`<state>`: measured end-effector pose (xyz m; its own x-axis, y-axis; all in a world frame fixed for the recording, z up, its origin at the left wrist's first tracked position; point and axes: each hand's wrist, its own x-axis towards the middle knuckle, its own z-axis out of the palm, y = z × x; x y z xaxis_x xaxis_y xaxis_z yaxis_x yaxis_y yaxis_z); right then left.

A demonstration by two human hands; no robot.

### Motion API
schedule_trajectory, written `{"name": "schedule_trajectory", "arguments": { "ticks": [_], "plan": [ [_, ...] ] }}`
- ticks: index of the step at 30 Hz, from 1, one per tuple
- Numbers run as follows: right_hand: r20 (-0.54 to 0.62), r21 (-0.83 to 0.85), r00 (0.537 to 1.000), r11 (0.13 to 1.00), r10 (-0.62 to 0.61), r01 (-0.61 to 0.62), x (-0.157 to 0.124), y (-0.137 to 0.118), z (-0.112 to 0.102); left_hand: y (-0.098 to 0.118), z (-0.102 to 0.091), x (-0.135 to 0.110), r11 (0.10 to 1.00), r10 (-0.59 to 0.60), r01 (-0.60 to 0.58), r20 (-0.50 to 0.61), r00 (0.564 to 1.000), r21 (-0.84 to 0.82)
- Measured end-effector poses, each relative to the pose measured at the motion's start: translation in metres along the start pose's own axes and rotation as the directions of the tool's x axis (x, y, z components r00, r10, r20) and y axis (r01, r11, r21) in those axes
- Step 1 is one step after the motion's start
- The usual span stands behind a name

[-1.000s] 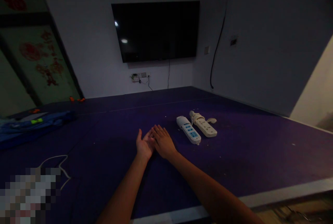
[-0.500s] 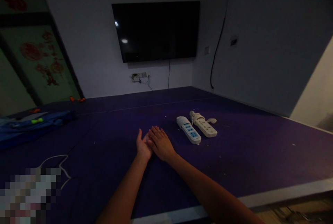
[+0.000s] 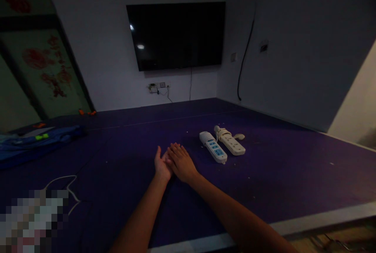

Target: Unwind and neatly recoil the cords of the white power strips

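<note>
My left hand (image 3: 161,165) lies palm up on the dark purple surface (image 3: 282,167), fingers stretched out. My right hand (image 3: 181,161) rests palm down across its fingers, also flat and spread. Neither holds anything. Just right of my hands lie two power strips side by side: a white one with blue sockets (image 3: 213,146) nearest, and a cream one (image 3: 230,140) with its cord bundled at the far end.
A dark TV (image 3: 176,35) hangs on the far wall above a wall socket (image 3: 158,85). A blue cloth bundle (image 3: 35,140) lies at the left. A white cable (image 3: 66,186) loops at the lower left. The surface's pale front edge (image 3: 317,219) runs bottom right.
My right hand has slid slightly left and further over my left palm. The power strips have not moved.
</note>
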<state>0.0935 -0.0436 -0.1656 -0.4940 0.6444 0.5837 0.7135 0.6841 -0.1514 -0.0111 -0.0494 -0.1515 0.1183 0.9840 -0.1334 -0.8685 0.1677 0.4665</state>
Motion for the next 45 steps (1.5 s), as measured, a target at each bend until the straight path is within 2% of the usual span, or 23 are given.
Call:
{"name": "schedule_trajectory", "arguments": {
  "ticks": [5,10,13,23,34,45],
  "plan": [
    [-0.01,-0.017,0.999,0.998,0.053,-0.053,0.001,0.005,0.0,0.002,0.0,-0.001,1.0,-0.026,0.026,0.02,0.999,0.001],
    [-0.004,-0.043,0.986,0.985,0.165,-0.165,0.003,0.015,-0.002,0.004,0.002,-0.002,0.998,-0.063,0.062,0.117,0.991,0.009],
    [-0.008,-0.053,0.982,0.981,0.189,-0.189,0.003,0.017,-0.003,0.004,0.002,-0.001,0.998,-0.068,0.066,0.137,0.988,0.017],
    [0.004,-0.06,0.995,0.993,0.1,-0.099,0.001,0.007,0.0,0.003,-0.001,-0.001,0.999,-0.028,0.026,0.075,0.997,0.027],
    [-0.028,-0.088,0.981,0.977,0.193,-0.195,0.002,0.016,-0.001,0.002,0.003,-0.002,0.998,-0.057,0.051,0.151,0.987,0.04],
    [-0.029,-0.089,0.993,0.99,0.11,-0.112,0.0,0.004,0.003,0.002,0.001,-0.002,0.998,-0.012,0.011,0.018,1.0,0.061]
  ]
}}
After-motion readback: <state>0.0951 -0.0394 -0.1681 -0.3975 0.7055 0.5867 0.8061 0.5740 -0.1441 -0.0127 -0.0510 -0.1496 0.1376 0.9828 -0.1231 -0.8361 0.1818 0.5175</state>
